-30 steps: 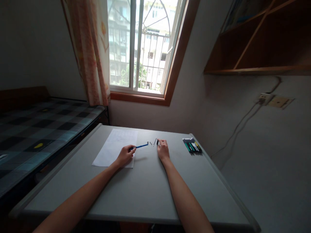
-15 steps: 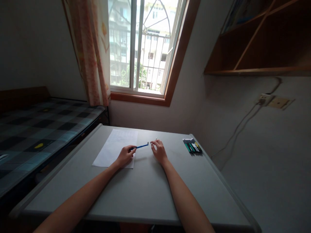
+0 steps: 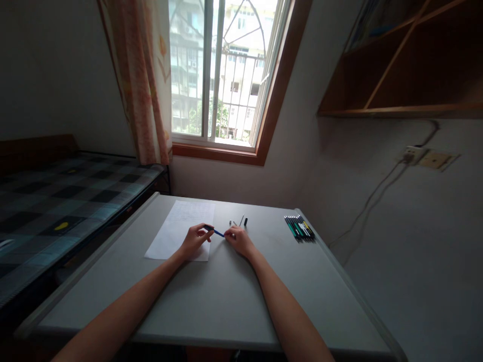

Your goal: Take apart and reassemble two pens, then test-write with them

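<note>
My left hand [image 3: 194, 242] is closed around the black end of a blue pen [image 3: 218, 233], just above the right edge of a white sheet of paper [image 3: 162, 241]. At the pen's other end, the fingers of my right hand [image 3: 240, 241] are pinched together on its tip. Beyond my right hand lie small loose parts: a short black piece [image 3: 245, 221], a thin stick like a pen refill [image 3: 241, 219] and a small pale piece [image 3: 230, 222]. Exactly what those parts are is too small to tell.
A row of several pens [image 3: 298, 229] lies at the right of the grey table [image 3: 226, 301]. Faint writing covers the paper's upper part. A bed [image 3: 75, 191] stands to the left, a window behind, and a wooden shelf [image 3: 400, 109] hangs at the upper right.
My right hand has come down and toward me onto the pen's end, uncovering the small parts behind it. The pen now tilts down to the right.
</note>
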Action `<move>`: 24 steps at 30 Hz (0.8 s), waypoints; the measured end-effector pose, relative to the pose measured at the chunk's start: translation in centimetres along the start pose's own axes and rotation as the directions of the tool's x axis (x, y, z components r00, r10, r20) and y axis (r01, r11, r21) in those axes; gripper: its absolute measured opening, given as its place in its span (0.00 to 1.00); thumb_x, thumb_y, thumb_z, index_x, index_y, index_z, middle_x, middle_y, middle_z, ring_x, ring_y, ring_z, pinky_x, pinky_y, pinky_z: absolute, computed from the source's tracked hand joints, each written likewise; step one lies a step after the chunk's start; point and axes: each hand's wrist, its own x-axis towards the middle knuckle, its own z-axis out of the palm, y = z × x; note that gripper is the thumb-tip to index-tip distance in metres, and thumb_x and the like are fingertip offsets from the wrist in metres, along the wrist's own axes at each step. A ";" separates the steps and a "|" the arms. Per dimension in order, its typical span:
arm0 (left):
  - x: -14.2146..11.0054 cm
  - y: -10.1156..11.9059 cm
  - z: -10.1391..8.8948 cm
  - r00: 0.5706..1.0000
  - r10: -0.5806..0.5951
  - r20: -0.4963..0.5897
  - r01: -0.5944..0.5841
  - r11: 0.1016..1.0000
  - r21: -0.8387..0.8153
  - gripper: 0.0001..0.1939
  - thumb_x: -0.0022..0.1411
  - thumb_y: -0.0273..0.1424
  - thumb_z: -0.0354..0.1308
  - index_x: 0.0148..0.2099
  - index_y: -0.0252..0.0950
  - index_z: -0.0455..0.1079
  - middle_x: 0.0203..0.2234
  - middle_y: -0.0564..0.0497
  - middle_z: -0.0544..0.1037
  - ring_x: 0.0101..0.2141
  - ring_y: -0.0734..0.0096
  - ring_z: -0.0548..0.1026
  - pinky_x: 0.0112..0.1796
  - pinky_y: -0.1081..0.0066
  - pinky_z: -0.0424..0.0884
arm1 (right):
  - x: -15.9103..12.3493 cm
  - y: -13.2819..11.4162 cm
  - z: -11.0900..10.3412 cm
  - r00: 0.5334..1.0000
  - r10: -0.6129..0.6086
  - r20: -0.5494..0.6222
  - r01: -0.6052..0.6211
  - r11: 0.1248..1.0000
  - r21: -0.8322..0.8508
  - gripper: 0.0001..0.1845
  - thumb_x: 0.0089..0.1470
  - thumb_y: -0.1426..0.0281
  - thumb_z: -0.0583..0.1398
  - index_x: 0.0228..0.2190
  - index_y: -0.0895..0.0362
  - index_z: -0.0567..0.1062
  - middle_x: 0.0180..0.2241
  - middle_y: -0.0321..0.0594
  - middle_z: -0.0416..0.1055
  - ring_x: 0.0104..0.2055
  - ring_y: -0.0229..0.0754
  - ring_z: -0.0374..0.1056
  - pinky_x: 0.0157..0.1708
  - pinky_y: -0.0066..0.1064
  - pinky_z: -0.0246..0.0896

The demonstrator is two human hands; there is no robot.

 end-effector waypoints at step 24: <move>-0.1 0.3 -0.1 0.990 0.061 -0.125 -0.033 0.976 0.217 0.15 0.52 0.43 0.54 0.29 0.35 0.65 0.23 0.52 0.72 0.21 0.71 0.74 0.22 0.74 0.67 | -0.1 -0.3 0.0 0.997 0.069 0.036 -0.072 0.991 0.114 0.07 0.44 0.73 0.60 0.30 0.56 0.75 0.28 0.38 0.68 0.31 0.37 0.63 0.36 0.30 0.60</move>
